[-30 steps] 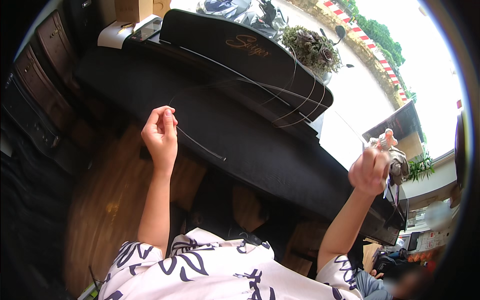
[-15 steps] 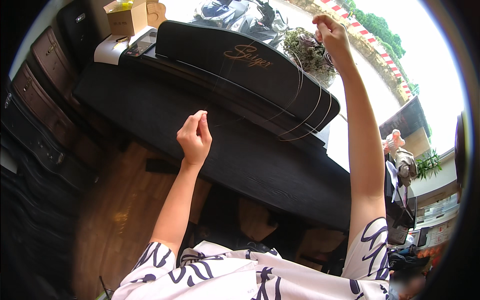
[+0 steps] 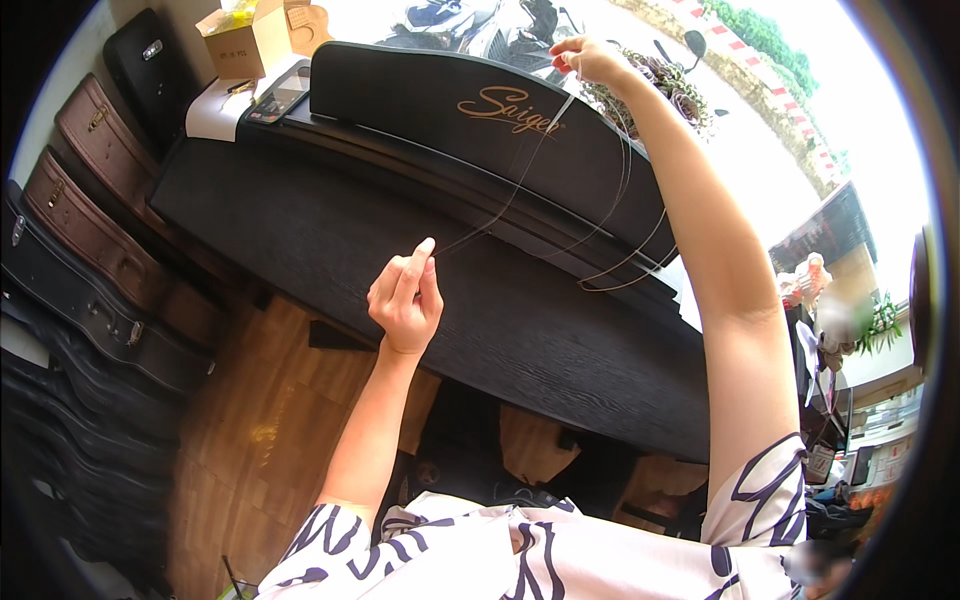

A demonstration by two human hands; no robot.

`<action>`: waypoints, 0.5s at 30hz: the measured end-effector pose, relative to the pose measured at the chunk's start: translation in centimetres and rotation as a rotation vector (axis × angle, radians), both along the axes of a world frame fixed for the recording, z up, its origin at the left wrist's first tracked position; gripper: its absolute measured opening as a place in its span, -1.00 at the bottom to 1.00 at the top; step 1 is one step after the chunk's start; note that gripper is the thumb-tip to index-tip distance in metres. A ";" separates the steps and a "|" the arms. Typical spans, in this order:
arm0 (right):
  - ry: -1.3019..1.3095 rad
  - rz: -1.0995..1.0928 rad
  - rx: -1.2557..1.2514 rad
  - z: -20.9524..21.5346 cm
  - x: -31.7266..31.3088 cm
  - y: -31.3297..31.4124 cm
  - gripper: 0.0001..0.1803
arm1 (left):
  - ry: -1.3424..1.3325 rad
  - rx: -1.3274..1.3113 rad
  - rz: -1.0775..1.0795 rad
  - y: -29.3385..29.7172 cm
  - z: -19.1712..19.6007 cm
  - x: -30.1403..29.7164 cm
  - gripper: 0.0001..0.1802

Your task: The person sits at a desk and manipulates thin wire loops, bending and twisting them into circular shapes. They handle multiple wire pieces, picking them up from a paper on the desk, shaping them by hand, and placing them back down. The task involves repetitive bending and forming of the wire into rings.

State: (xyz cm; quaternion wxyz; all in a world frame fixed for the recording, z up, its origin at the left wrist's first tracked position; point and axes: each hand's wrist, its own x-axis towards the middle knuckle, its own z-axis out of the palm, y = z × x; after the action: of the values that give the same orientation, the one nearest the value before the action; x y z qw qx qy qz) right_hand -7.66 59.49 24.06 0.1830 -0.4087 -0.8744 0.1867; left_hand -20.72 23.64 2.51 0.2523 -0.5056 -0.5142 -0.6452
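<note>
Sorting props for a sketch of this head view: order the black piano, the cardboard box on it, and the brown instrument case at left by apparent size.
1. black piano, by far the largest.
2. brown instrument case.
3. cardboard box, though it sits farther from the camera, so its true size is unsure.

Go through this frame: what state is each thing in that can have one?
String: stretched between both hands, spare length looped.
Left hand: pinching the string's lower end.
Right hand: raised, pinching the string.
Piano: lid closed.
Cardboard box: flaps open.
Instrument cases: closed.
</note>
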 end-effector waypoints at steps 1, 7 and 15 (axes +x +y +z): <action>-0.110 0.012 -0.061 0.0 -0.7 0.2 -0.62 | 0.002 0.009 0.006 0.0 -0.1 -0.1 -0.81; -0.384 0.040 -0.014 -0.2 -0.6 -0.1 -0.41 | 0.012 -0.049 -0.001 -0.3 0.0 0.0 -0.79; 0.062 0.074 0.243 2.0 2.8 -8.7 -0.53 | -0.021 -0.066 -0.080 0.0 3.3 0.4 -0.82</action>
State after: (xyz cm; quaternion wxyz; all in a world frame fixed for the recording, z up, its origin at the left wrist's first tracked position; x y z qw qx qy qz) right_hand -4.86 50.75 26.04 0.2510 -0.3449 -0.8990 0.0986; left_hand -20.28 23.60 5.77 0.2042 -0.5267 -0.5173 -0.6429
